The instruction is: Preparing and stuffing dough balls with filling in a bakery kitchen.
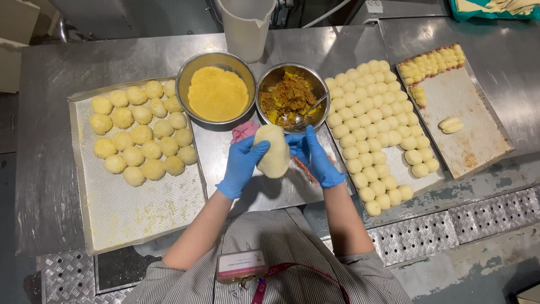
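While both hands wear blue gloves, the person holds a flat, pale piece of dough (274,150) up over a steel tray (225,152) in the middle of the table. The left hand (242,163) cups the dough from its left side, with the fingers curled around the edge. The right hand (314,156) sits at the dough's right side, and its fingers press on that edge.

Just behind the dough stands a steel bowl of brown and yellow filling (289,98) with a spoon (309,111) in it. Left of that bowl is a second steel bowl full of yellow crumbs (217,93). A pink cloth (243,130) peeks out between the bowls and the left hand.

Left of the dough lies a big tray (135,208) with crumb-coated balls (140,132). Right of the dough are rows of smooth dough balls (374,124). Further right is another tray (467,129) with small pale pieces. A white jug (246,25) stands behind the bowls.
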